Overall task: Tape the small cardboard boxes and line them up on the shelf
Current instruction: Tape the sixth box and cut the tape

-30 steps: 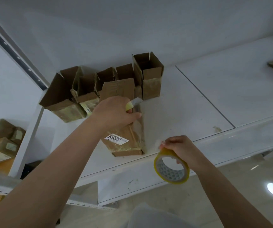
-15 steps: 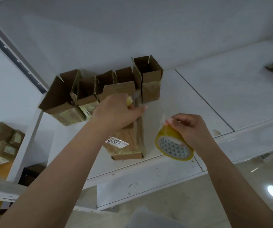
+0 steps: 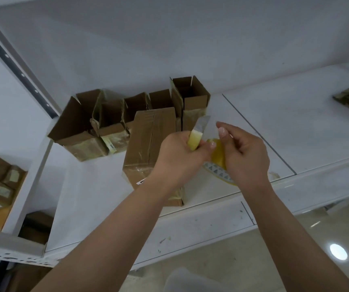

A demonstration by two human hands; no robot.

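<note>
With the left hand (image 3: 179, 157) gripping the knife (image 3: 197, 133) and the right hand (image 3: 245, 157) holding the tape roll (image 3: 217, 157), keep the strip taut and slice cleanly beside the box (image 3: 148, 148).

Head view, close (angled down).

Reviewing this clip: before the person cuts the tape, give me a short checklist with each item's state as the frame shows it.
1. Cutter in hand: ok. The left hand grips the yellow utility knife, blade pointing up and away.
2. Tape roll held: ok. The right hand holds the tape roll.
3. Tape strip stretched between roll and box: cannot tell; clear tape barely shows.
4. Box being taped is steady: ok. The box lies on the shelf, flaps closed.
5. Fingers clear of blade: cannot tell; the right fingertips sit near it.
6. Row behind ready: not ok. The open boxes still have their flaps up.
</note>
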